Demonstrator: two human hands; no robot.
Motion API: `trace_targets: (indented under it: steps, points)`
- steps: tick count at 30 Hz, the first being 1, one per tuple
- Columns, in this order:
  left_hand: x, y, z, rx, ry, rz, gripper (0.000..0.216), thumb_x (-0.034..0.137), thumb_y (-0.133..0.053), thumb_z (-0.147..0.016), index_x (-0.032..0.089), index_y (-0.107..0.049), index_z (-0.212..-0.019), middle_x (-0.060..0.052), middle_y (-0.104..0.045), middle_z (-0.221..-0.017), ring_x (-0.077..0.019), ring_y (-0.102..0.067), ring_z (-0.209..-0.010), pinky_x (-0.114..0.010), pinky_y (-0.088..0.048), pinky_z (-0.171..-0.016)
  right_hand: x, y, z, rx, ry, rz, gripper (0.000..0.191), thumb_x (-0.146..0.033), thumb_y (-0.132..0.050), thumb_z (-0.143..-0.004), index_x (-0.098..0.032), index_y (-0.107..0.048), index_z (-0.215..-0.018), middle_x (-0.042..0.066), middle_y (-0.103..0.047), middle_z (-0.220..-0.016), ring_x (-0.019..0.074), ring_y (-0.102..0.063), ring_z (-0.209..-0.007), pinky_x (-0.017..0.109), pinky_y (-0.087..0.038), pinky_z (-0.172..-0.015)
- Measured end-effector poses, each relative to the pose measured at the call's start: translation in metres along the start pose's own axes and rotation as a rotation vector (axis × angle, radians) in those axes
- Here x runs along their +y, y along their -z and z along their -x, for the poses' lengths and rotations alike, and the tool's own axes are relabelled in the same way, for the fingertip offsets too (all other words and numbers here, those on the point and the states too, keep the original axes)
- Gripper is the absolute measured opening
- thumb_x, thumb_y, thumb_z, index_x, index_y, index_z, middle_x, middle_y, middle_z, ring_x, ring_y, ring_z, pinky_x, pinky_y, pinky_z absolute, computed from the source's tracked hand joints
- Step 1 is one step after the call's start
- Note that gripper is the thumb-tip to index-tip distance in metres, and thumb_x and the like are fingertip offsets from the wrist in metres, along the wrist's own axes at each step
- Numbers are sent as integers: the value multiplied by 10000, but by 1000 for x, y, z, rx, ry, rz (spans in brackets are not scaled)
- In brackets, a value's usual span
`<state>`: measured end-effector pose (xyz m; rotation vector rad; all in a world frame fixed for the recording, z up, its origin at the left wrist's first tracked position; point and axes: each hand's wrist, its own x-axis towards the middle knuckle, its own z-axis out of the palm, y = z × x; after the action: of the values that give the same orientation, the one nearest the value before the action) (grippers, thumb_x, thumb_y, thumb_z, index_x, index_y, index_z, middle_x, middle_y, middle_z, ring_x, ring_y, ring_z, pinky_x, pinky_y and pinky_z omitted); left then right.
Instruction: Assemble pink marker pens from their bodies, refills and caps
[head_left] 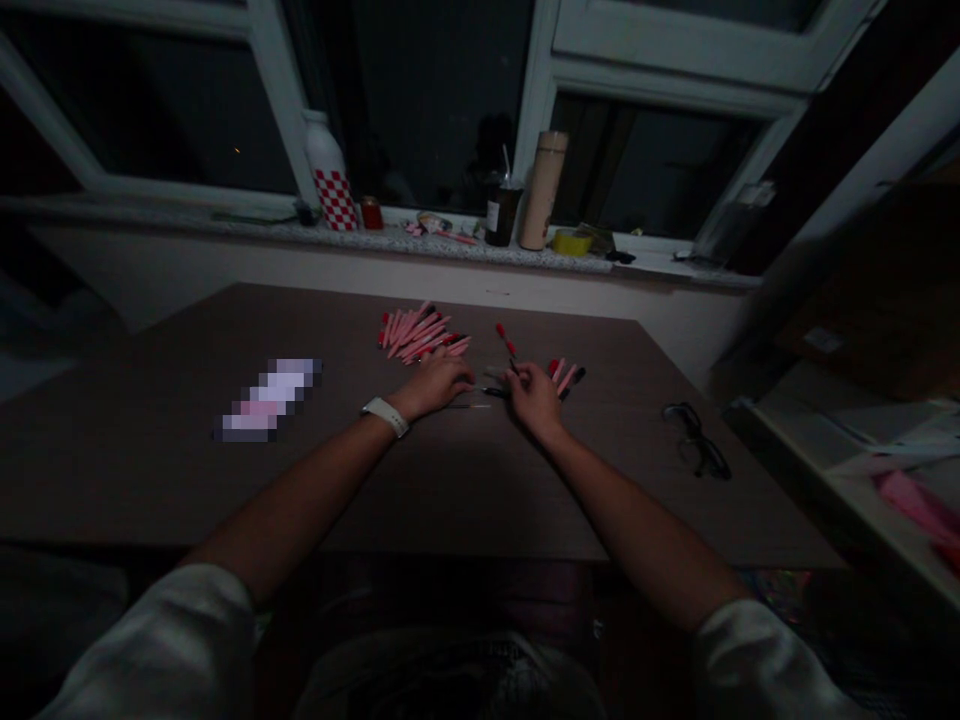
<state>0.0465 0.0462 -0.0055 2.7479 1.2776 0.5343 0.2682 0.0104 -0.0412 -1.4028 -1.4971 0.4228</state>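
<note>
A pile of several pink pens (420, 335) with red caps lies on the brown table (150, 450) just beyond my hands. My left hand (435, 385), a white band at its wrist, rests with fingers curled near a thin dark pen part (491, 392) on the table. My right hand (534, 392) is closed around a pen with a red tip (510, 350) that sticks up past its fingers. A few more pink and dark pens (566, 376) lie just right of the right hand.
Dark glasses (697, 440) lie on the table's right side, a blurred pale object (270, 400) on its left. The windowsill behind holds a red-checked bottle (330, 175), a tall beige flask (544, 190), a dark cup and a yellow tape roll (571, 241). A shelf with papers stands at right.
</note>
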Motion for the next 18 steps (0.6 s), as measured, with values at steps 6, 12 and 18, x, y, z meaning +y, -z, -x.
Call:
trace_targets:
  steps: [6, 12, 18]
  points:
    - [-3, 2, 2, 36, 53, 20, 211, 364, -633, -938, 223, -756, -1036, -96, -715, -1181, -325, -506, -1240, -501, -335, -1079, 4, -1, -2, -5, -6, -5, 239, -384, -579, -938, -189, -667, -1045, 113, -770, -1012, 255, -727, -938, 358, -540, -827]
    - [0, 3, 4, 10, 63, 18, 184, 346, -660, -925, 223, -745, -1033, -91, -726, -1161, -331, -512, -1224, -480, -356, -1037, 3, -1, -2, 3, -9, 5, 250, -391, -584, -926, -189, -672, -1045, 114, -773, -1008, 251, -725, -928, 373, -530, -884]
    - [-4, 2, 7, -17, 34, 53, 215, 342, -685, -909, 241, -748, -1088, -69, -737, -1162, -302, -548, -1174, -433, -372, -1003, 0, 0, -1, 1, -3, -1, 241, -385, -573, -939, -189, -667, -1043, 116, -772, -1001, 257, -727, -931, 367, -539, -844]
